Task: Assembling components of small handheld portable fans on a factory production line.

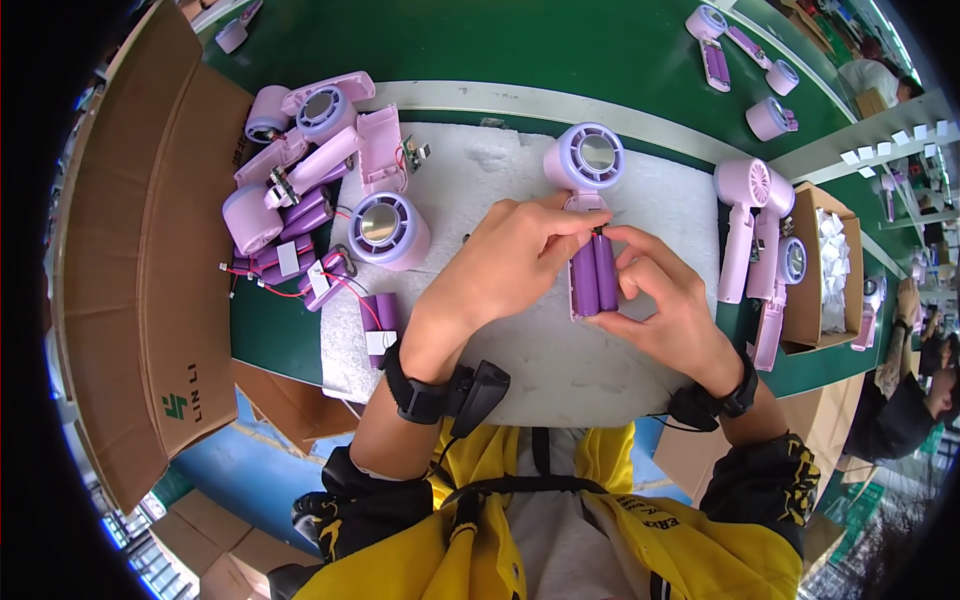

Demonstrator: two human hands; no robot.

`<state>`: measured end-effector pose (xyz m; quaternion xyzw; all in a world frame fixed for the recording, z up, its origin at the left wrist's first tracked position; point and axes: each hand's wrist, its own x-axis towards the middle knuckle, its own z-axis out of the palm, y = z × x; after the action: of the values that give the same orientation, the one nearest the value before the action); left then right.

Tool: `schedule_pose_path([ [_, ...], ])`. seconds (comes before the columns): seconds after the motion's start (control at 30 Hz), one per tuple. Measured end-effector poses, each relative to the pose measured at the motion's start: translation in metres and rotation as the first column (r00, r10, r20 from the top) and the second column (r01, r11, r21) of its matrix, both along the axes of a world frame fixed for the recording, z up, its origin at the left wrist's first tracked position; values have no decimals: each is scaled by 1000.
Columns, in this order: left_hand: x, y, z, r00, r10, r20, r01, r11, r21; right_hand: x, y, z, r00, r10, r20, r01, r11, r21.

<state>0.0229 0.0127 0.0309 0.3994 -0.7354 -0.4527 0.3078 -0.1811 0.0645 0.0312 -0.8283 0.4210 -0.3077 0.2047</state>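
Observation:
On the white foam pad (510, 375) lies a handheld fan (587, 157) with a lilac round head and its handle pointing toward me. A pack of two purple battery cells (592, 277) sits in the opened handle. My left hand (505, 255) is closed on the handle, thumb and index finger at the top end of the cells, by a small dark part and wires. My right hand (665, 305) grips the pack from the right, thumb at its lower end and index finger near its top. The fingers partly hide the wires.
Left on the bench are a heap of pink fan housings (315, 150), purple battery packs (300, 255) and a loose fan head (388, 230). A tall cardboard box (150, 260) walls the left. Assembled fans (745, 210) and a carton of white pieces (825, 265) stand right; a co-worker (900, 400) is beyond.

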Motion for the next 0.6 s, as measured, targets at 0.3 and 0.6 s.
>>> schedule_pose_path([
  [0.3, 1, -5, -1, 999, -39, -31, 43, 985, 169, 2, -9, 2, 999, -33, 33, 26, 982, 189],
  [0.6, 0, -7, -21, 985, 6, -172, 32, 976, 215, 2, -11, -3, 991, -49, 122, 11, 955, 297],
])
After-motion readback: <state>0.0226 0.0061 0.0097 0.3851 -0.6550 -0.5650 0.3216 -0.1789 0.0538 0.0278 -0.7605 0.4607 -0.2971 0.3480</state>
